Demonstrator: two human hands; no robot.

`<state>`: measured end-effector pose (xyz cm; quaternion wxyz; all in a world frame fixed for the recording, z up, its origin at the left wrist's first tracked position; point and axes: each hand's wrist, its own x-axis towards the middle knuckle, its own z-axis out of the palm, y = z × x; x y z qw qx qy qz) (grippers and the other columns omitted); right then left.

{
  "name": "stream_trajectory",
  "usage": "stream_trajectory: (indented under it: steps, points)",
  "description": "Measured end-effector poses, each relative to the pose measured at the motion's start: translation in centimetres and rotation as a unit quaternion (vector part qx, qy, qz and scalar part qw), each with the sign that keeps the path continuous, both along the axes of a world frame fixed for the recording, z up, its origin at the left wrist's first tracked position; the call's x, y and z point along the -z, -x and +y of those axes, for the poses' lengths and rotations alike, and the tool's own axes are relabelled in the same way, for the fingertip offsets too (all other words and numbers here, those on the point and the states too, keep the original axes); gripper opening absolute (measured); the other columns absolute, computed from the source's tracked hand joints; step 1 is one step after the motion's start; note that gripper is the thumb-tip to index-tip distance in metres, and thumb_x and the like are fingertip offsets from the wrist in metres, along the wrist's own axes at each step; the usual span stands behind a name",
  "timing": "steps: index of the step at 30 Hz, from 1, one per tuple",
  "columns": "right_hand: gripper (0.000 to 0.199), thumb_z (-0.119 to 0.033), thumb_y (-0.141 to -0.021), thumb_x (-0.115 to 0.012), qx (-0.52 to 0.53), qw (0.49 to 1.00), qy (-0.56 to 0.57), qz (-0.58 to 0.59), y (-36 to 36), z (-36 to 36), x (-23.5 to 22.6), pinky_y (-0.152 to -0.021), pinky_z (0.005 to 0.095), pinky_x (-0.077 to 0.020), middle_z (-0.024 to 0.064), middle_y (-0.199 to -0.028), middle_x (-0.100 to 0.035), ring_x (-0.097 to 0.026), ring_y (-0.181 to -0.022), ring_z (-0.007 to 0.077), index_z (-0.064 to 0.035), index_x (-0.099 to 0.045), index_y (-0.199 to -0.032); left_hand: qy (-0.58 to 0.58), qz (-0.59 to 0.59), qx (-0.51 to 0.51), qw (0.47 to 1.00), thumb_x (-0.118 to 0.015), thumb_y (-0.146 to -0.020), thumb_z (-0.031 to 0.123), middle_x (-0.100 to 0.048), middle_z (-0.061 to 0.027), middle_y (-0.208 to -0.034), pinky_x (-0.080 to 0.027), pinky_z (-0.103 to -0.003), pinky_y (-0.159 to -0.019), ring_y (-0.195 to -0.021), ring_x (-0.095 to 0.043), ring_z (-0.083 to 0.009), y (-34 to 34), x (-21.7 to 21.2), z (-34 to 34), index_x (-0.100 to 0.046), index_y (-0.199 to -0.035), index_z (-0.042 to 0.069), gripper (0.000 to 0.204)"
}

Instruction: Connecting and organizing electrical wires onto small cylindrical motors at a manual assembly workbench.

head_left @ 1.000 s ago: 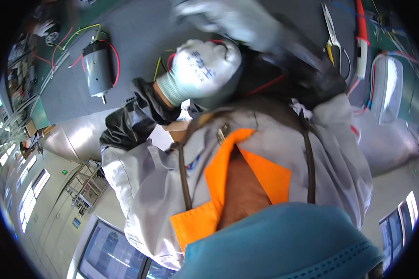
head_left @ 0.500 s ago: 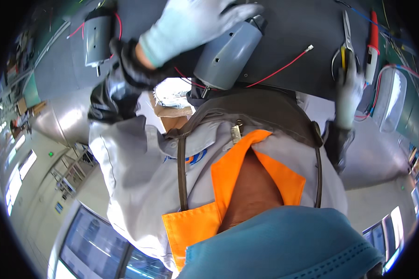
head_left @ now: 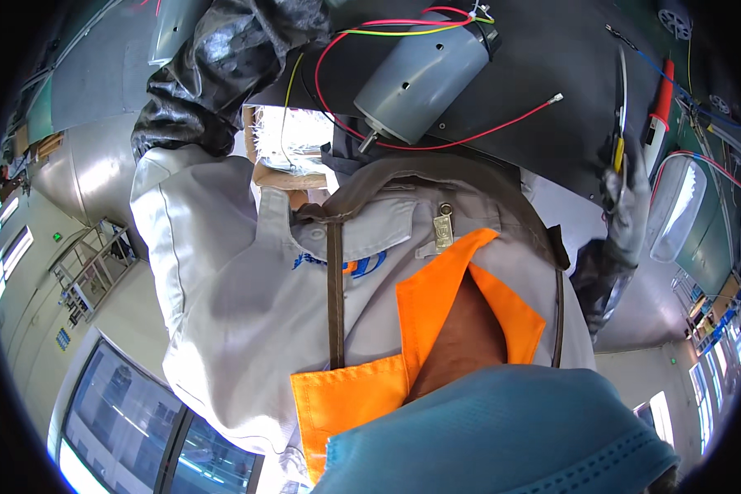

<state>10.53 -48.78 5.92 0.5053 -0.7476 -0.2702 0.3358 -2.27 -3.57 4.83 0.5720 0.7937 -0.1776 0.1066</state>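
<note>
A grey cylindrical motor (head_left: 424,82) lies tilted on the dark work surface, its thin shaft pointing down toward me. Red and yellow-green wires (head_left: 403,30) cross its upper end, and a red lead (head_left: 502,122) with a small metal terminal runs out to its right. My left arm, in a black sleeve (head_left: 222,66), reaches past the top edge, so the left hand is out of sight. At the right, my gloved right hand (head_left: 626,191) is closed around the handles of scissors (head_left: 621,111), whose blades point away and appear edge-on.
Beyond the scissors lies a red and white tool (head_left: 659,107), beside a clear plastic piece (head_left: 677,210) and loose wires. Part of a second grey motor (head_left: 173,31) shows at upper left. An open cardboard box (head_left: 292,175) stands below the table edge.
My left hand has left the motor and passed out beyond the top edge. Yellow-green and red wires now lie over the motor. My right hand has turned the scissors edge-on.
</note>
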Motion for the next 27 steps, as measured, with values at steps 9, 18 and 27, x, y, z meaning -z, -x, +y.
stream_trajectory:
  steps: [9,18,27]
  points:
    - [0.066,-0.042,-0.094,-0.073,-0.315,0.930,0.029,-0.186,-1.0,13.6,-1.7,-0.079,0.0337,-0.0538,0.0166,-0.099,-0.072,-0.071,-0.087,0.0259,-0.0048,-0.053,-0.144,-0.246,-0.209,-0.015,0.946,-0.057,-0.100,0.013,-0.067,-0.0222,-0.127,-0.053,-0.038,-0.101,-0.114,-0.067,-0.0309,-2.2,1.3,2.0,-0.052,-0.142,-0.006,0.046]
    - [0.056,-0.041,-0.094,-0.072,-0.195,0.879,0.275,-0.336,-0.4,12.8,-3.7,-0.068,0.0429,-0.0523,0.0152,-0.078,-0.070,-0.072,-0.076,0.0337,-0.0184,-0.055,-0.143,-0.005,0.207,-0.173,0.963,-0.052,-0.106,0.024,-0.071,-0.0115,-0.093,-0.051,-0.030,-0.074,-0.086,-0.064,-0.0154,6.6,-6.9,1.3,-0.070,-0.113,-0.004,0.033]
    - [0.047,-0.031,-0.098,-0.070,-0.191,0.977,0.084,0.046,2.5,13.3,1.4,-0.093,0.0302,-0.0517,0.0110,-0.116,-0.073,-0.069,-0.108,0.0182,-0.0008,-0.063,-0.133,-0.229,0.044,-0.232,0.944,-0.062,-0.092,0.068,-0.059,-0.0291,-0.135,-0.048,-0.047,-0.103,-0.121,-0.062,-0.0404,15.4,-3.9,-5.7,-0.049,-0.143,-0.009,0.093]
